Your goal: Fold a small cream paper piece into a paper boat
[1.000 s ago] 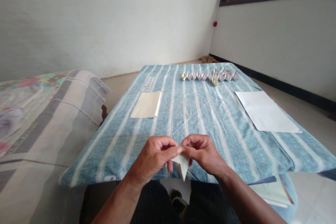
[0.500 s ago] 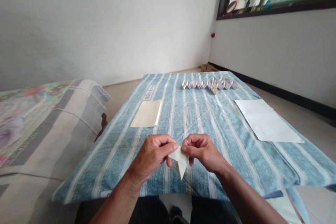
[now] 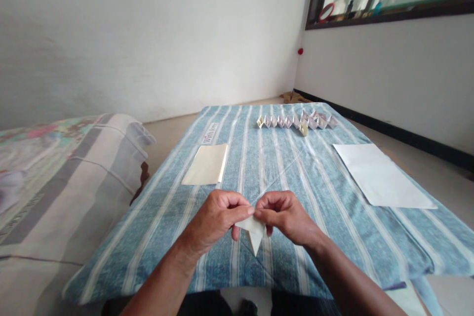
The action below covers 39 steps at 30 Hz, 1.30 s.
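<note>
A small piece of folded cream paper (image 3: 255, 238) is pinched between my two hands above the near part of the table, one pointed flap hanging down. My left hand (image 3: 224, 215) grips its upper left edge between thumb and finger. From the other side, my right hand (image 3: 287, 215) pinches the upper right part, its thumb close to the left thumb. The fingers cover the paper's top edge. Farther back stands a row of folded paper pieces (image 3: 285, 122), mostly pale lilac, with a yellowish one (image 3: 303, 130) in front.
On the blue striped tablecloth (image 3: 281, 168) lie a cream paper stack (image 3: 205, 164) at left and white sheets (image 3: 383, 175) at right. A bed (image 3: 85, 173) borders the table's left. More paper (image 3: 407, 300) shows below the near right edge.
The view has tilted, so the tabletop things sit lower in the picture. My thumbs moved apart a little, then came together again on the paper, which both hands still hold.
</note>
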Each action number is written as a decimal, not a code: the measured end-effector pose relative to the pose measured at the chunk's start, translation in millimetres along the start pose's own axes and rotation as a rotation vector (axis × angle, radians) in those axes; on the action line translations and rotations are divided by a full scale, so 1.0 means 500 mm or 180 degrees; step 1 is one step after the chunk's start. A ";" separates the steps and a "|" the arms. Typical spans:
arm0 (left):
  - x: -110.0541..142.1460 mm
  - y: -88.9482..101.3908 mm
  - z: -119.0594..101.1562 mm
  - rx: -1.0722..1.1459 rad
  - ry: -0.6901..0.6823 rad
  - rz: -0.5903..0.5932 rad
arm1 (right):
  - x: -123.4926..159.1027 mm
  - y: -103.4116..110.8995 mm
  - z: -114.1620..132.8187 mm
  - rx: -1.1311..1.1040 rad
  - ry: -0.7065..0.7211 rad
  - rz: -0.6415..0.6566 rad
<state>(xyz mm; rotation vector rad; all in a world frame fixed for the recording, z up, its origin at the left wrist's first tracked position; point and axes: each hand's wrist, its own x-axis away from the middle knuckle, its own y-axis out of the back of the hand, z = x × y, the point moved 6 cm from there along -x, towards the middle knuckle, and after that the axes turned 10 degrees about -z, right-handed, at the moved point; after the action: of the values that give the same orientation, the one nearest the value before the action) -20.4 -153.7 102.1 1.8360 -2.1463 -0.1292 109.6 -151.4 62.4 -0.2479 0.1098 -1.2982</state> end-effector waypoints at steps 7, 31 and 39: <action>0.006 0.015 -0.010 0.0314 -0.0029 0.0038 | 0.004 0.003 0.011 -0.0040 -0.0048 0.0091; 0.016 0.031 0.013 0.1229 -0.0062 0.0300 | 0.044 -0.014 0.037 -0.0401 0.0393 0.0729; 0.009 0.041 0.029 0.1598 -0.0030 0.0316 | 0.051 -0.016 0.031 -0.0486 0.0215 0.0866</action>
<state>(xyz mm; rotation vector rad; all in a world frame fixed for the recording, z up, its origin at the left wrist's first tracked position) -44.7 -156.3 94.5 1.9666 -2.4291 0.4651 112.4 -175.9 80.8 -0.3083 0.2912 -1.0286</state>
